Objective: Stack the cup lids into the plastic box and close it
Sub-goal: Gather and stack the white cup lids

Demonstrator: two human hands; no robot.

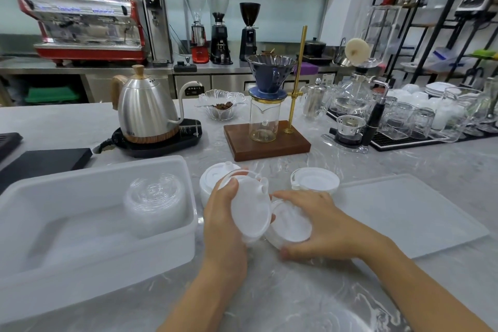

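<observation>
An open white plastic box (pixel 188 191) stands at the left of the counter with a stack of clear domed lids (pixel 155 198) in its far right corner. My left hand (pixel 223 213) holds a tilted stack of white cup lids (pixel 250 207) just right of the box. My right hand (pixel 320 224) grips a second white lid stack (pixel 292 225) touching the first. Two more lid stacks rest on the counter behind my hands, one at the left (pixel 210 178) and one at the right (pixel 315 179). The flat box lid (pixel 409 210) lies to the right.
Behind the lids stand a steel kettle (pixel 147 110) on its black base, a wooden pour-over stand (pixel 266 140) with a glass carafe, and a glass bowl (pixel 221 108). Glasses fill a black mat (pixel 388 140) at the right. A black tray (pixel 43 162) lies at the far left.
</observation>
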